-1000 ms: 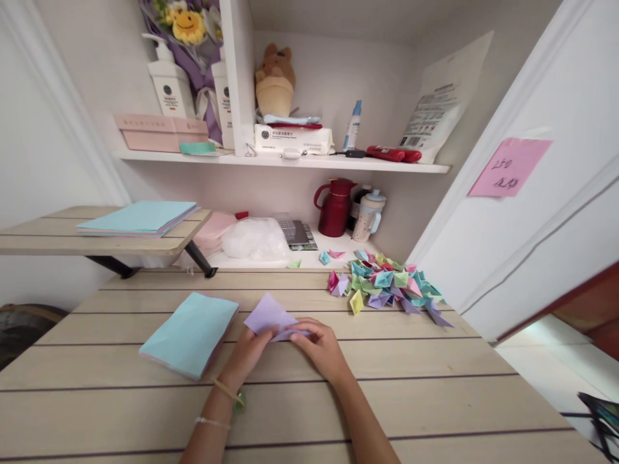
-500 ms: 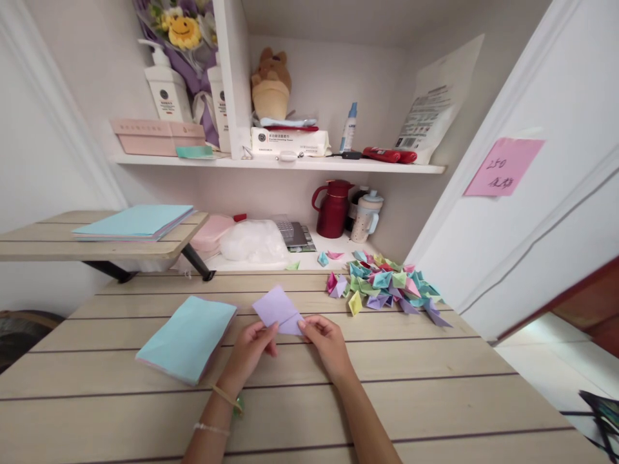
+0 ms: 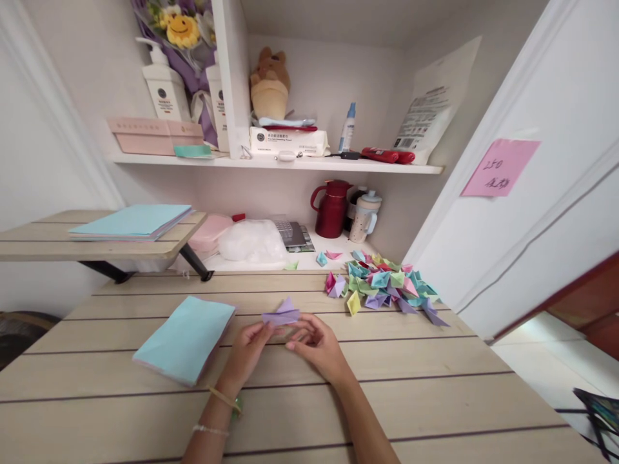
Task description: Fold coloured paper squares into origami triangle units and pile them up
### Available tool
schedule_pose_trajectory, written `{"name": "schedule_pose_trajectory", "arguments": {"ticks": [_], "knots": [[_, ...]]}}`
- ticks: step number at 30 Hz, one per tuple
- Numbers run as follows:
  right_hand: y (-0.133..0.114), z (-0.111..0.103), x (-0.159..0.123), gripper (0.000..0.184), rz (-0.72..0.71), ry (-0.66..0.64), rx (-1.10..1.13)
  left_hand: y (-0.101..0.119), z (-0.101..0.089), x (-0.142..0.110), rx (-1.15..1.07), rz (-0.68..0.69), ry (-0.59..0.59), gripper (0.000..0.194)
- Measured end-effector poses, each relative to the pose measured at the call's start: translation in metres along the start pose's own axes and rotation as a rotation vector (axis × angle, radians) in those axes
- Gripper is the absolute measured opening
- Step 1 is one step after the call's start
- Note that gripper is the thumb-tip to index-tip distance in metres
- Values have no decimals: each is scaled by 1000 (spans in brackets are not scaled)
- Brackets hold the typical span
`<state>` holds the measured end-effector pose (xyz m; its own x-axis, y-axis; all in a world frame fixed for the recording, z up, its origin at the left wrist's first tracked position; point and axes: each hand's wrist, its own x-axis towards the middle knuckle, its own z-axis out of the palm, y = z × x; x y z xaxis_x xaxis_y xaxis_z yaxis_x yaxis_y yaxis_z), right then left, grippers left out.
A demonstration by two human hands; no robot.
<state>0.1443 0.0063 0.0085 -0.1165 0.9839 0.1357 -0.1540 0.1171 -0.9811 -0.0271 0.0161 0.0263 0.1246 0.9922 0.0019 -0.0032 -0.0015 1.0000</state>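
A purple folded paper boat (image 3: 282, 314) is held above the table in front of me. My left hand (image 3: 252, 345) pinches its left end between thumb and fingers. At the boat's right end is my right hand (image 3: 316, 345), its thumb apart from the curved fingers. The right fingertips reach up to the boat's lower edge; whether they press on it is hard to see. To the left lies a stack of light blue paper (image 3: 186, 339) with a pinkish layer underneath. A heap of colourful folded paper boats (image 3: 387, 283) rests at the right rear of the table.
A small raised wooden shelf (image 3: 33, 238) at the left carries another paper stack (image 3: 133, 221). Behind the slatted table (image 3: 425, 399) stand a red jug (image 3: 332, 209), a cup (image 3: 365, 218) and a white plastic bag (image 3: 251, 241). A pink note (image 3: 501, 167) hangs at the right.
The purple paper has gone from a flat square-like shape to a boat with a raised point. My right thumb has come off the paper, while my left hand still holds it.
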Motion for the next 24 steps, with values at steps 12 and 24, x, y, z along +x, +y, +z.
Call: {"name": "schedule_pose_trajectory", "arguments": {"ticks": [12,24], "knots": [[-8,-6,0,24,6,-53,-92,-1,7,-3,-18,-38,-91,58],[3,-6,6,46,17,134,43,-3,6,1,-78,-41,34,40]]}}
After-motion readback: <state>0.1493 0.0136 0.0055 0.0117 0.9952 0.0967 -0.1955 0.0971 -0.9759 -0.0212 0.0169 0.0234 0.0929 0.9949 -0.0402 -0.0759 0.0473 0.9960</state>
